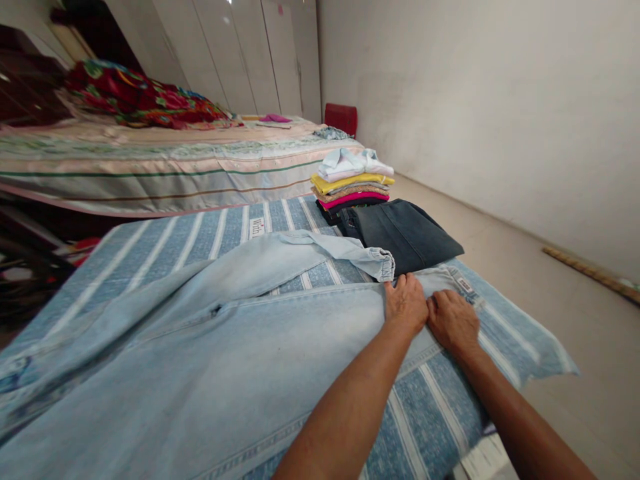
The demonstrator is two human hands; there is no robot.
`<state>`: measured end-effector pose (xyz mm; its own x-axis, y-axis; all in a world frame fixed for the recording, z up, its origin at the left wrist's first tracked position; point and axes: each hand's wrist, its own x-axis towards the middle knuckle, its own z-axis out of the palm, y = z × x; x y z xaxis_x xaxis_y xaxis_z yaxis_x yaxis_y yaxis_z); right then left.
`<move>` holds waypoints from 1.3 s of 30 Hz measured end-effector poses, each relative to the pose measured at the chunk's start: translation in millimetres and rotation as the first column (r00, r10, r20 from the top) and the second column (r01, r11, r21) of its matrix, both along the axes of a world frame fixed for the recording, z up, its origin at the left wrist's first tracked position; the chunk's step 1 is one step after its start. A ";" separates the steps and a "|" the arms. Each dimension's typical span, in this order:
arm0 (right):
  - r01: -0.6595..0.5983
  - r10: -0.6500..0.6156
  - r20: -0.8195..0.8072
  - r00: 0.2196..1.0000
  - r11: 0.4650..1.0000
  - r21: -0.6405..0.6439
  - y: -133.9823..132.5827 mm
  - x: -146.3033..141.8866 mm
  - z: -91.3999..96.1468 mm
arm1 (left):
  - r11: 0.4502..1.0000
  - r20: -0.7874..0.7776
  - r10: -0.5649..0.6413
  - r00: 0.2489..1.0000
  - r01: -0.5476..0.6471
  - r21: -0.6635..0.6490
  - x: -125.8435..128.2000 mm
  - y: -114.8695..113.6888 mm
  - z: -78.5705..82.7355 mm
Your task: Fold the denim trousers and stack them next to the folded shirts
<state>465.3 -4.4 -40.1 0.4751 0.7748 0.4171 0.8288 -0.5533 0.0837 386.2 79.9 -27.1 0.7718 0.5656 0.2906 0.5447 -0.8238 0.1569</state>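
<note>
Light blue jeans [280, 347] lie spread lengthwise, one leg in front and the other leg [280, 260] stretched behind it, its gathered cuff turned up. My left hand [406, 305] has its fingers curled on the front leg, close to that cuff. Right beside it, my right hand [454, 321] is closed on the same leg near the hem, where a small label shows. The two hands nearly touch. Both sets of fingertips are partly hidden in the fabric. Folded dark jeans [405, 230] lie just beyond my hands.
Under the jeans is a blue-and-white striped cloth [430, 400] over a table-like surface. A stack of folded clothes [353, 183] stands at its far edge. Behind are a bed [165, 170] with a red floral blanket [145, 97], wardrobe doors [240, 53] and a red case [341, 120].
</note>
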 end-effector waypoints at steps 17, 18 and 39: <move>0.092 -0.092 0.026 0.995 0.995 -0.026 0.1 -0.3 -1.1 | 0.998 0.026 0.031 0.999 -0.029 -0.050 -0.1 -2.5 -0.2; 0.100 -0.099 0.029 0.995 0.995 -0.021 0.0 -0.7 -0.8 | 0.998 0.034 0.034 0.999 -0.032 -0.053 0.1 -2.6 -0.4; 0.162 -0.160 0.064 0.985 0.986 -0.042 -0.4 -7.6 1.2 | 1.000 0.022 -0.001 1.000 0.002 -0.026 -4.9 -0.8 2.8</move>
<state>457.7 -4.7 -38.9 0.5705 0.7093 0.4139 0.7219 -0.6735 0.1591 381.3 79.1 -24.2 0.7661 0.5719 0.2931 0.5395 -0.8202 0.1901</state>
